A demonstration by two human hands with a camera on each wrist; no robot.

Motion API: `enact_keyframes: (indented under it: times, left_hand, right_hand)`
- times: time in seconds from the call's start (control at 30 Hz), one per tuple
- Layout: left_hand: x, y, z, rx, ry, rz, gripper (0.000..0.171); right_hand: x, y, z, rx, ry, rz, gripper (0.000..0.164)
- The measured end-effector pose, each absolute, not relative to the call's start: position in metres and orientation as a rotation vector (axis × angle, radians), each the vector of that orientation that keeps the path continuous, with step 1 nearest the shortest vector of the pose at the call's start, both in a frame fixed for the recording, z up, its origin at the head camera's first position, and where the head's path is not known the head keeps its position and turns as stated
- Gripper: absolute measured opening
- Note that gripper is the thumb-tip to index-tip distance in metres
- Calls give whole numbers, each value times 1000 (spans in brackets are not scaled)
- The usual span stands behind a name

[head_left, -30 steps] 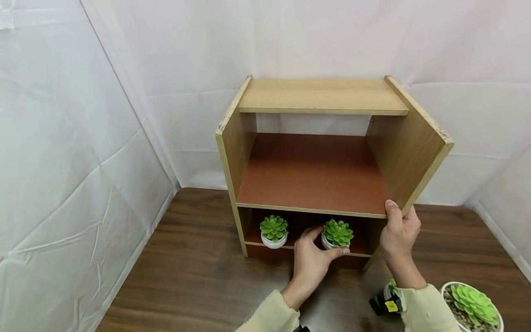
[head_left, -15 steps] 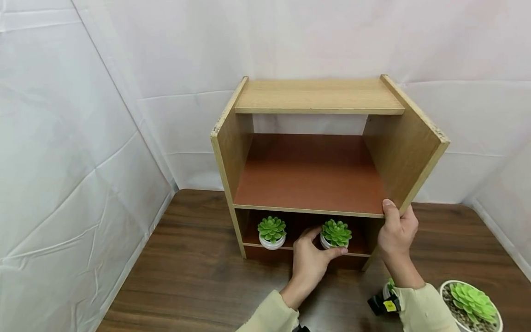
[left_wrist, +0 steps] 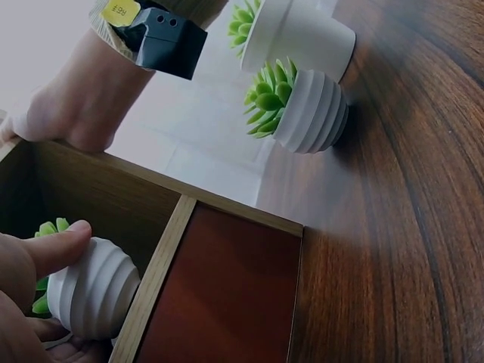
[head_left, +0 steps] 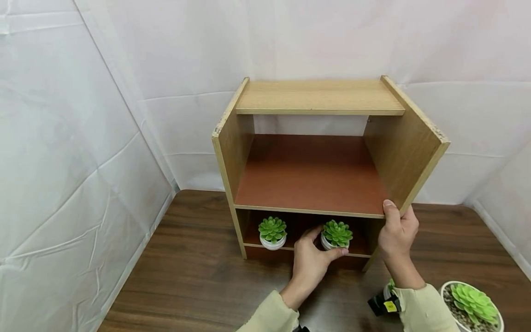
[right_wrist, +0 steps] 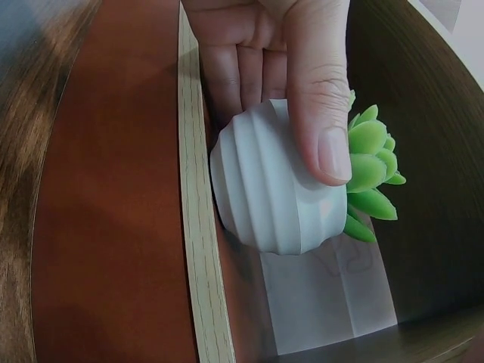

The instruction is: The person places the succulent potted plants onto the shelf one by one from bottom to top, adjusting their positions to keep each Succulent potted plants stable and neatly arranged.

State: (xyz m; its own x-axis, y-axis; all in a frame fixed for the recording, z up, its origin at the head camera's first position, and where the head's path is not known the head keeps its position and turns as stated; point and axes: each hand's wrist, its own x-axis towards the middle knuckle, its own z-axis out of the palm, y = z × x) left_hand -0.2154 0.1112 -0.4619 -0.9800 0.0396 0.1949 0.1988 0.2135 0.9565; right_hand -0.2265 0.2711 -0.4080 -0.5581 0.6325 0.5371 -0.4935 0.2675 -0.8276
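Note:
My left hand (head_left: 309, 263) holds a small potted succulent (head_left: 337, 234) on the lower shelf, thumb across the near side and fingers round the left. In the left wrist view the ribbed white pot (left_wrist: 98, 291) sits just behind the shelf's front lip. The right wrist view shows the left thumb (right_wrist: 321, 128) along the pot's side, below the green leaves. My right hand (head_left: 399, 233) grips the front edge of the wooden cabinet's right panel (head_left: 415, 157), thumb inside. A second small succulent (head_left: 272, 233) stands at the left of that lower shelf.
On the table (head_left: 178, 276), a large white-potted succulent (head_left: 473, 304) stands at the right. Another small ribbed pot with a succulent (left_wrist: 310, 113) is beside it, mostly hidden by the right wrist in the head view. White cloth walls (head_left: 83, 161) surround the table.
Both hands keep their places on the succulent pot and the cabinet panel. Only the head view has shifted slightly.

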Motion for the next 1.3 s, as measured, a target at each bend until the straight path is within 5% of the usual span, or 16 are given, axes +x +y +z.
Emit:
enact_keyframes:
  times: [1.3]
  left_hand:
    - [-201, 95, -464, -371, -2337, -1782, 94]
  right_hand:
    - [-227, 272, -408, -82, -1528, 1543, 17]
